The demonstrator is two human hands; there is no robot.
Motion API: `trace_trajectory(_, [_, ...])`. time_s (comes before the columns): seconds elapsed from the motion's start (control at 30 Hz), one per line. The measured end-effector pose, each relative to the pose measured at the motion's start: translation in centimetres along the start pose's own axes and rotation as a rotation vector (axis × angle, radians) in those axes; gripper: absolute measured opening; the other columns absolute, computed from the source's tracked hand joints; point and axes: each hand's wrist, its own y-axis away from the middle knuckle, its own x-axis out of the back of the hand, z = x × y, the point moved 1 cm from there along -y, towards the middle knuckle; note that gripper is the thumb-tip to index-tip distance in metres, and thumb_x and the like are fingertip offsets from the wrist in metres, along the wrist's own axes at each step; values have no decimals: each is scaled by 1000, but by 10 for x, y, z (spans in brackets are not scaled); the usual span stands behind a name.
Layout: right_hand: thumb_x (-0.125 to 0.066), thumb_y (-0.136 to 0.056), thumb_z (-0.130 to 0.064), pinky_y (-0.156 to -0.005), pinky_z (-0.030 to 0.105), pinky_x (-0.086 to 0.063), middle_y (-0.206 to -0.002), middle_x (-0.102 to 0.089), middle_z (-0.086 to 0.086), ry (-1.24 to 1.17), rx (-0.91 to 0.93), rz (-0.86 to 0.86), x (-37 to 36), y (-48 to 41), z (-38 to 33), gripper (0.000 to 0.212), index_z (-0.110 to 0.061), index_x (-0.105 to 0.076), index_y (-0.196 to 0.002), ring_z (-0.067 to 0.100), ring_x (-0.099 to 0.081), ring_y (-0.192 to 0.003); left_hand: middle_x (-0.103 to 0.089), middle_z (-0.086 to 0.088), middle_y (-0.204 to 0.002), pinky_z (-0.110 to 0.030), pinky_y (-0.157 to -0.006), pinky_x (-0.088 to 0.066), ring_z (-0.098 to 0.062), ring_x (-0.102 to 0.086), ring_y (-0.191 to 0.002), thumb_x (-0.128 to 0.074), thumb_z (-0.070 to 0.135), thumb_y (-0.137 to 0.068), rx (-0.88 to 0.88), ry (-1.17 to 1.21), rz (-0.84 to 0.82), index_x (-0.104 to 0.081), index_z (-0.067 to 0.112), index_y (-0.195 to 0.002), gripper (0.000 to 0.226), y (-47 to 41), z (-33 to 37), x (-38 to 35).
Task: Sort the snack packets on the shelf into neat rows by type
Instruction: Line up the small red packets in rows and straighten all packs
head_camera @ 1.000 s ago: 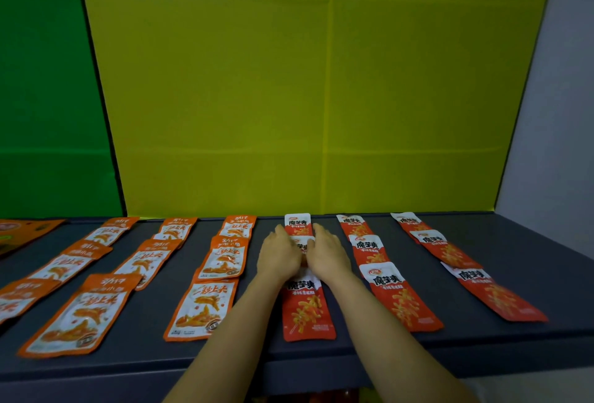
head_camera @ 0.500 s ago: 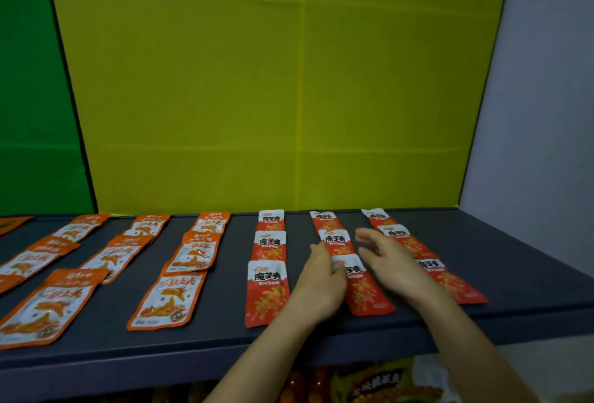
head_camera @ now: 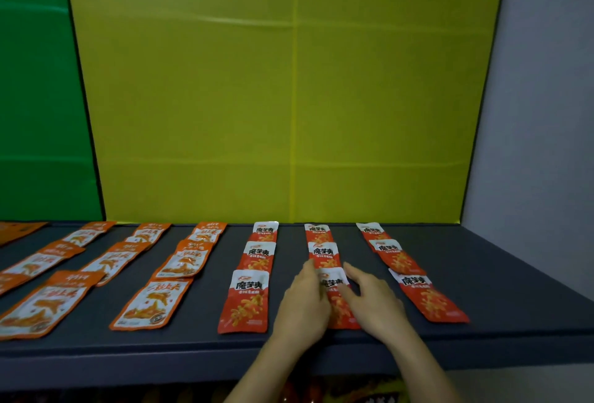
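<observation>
Flanking red packet (head_camera: 334, 287) (front, middle row): both hands.

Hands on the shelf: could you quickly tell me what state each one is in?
Left hand: open, fingers resting along the left edge of the front red packet, not gripping.
Right hand: open, fingers spread on the packet's right edge.

You had dim, even light with no clear source: the yellow backdrop (head_camera: 289, 97) glowed brightest, the dark shelf (head_camera: 482, 290) stayed murky with hardly any cast shadows. Faint glare whitened the packet tops (head_camera: 250, 280). Your hands looked soft and slightly smeared, and wide-angle bending slanted the panel edges outward toward the frame's sides.
</observation>
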Motion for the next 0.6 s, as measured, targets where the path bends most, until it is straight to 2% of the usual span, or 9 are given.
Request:
trace_trajectory(0.1, [-38,-98,-35,-95,33,-39,-139,-51,-7,-19,15,6,1,1,1,40,-34,-40,-138,16,-43,-130,-59,-6,-121,-44,-95,-46,-26,-55,-113,-35,15,-94,-4,-34,20,-40,21,-123,31,2,2,0])
trace_trajectory(0.2, [-41,-98,-32,-96,31,-39,-139,-50,-5,-99,27,22,2,-1,3,42,-29,-39,-140,16,-44,-129,-56,-5,-130,-42,-102,-41,-26,-47,-125,-35,13,-95,-62,-42,62,-37,22,-133,39,9,6,4])
trace_trajectory(0.27, [-45,-97,-28,-101,31,-37,-143,-47,-3,-175,37,46,2,-5,6,45,-23,-39,-141,17,-42,-132,-48,0,-140,-30,-108,-35,-19,-40,-134,-37,14,-97,-136,-70,132,-34,22,-140,44,15,8,13])
trace_trajectory(0.33, [-48,-96,-24,-107,32,-33,-146,-43,-1,-224,42,75,1,-8,5,46,-18,-40,-140,17,-38,-135,-47,6,-141,-20,-104,-34,-11,-42,-131,-40,14,-97,-190,-111,205,-39,22,-138,42,22,6,33])
trace_trajectory(0.47, [-48,-95,-21,-106,34,-36,-140,-49,-1,-215,124,146,0,-14,-15,41,-18,-47,-136,19,-43,-130,-56,3,-132,-28,-100,-41,-15,-51,-124,-44,15,-95,-147,-175,345,-51,20,-129,35,29,-17,85])
trace_trajectory(0.6, [-48,-95,-18,-104,29,-39,-134,-55,-3,-279,242,96,-14,-17,-58,37,-17,-51,-132,13,-50,-124,-60,-3,-127,-26,-92,-40,-18,-54,-119,-46,13,-94,-2,-178,409,-57,14,-123,31,35,-56,134])
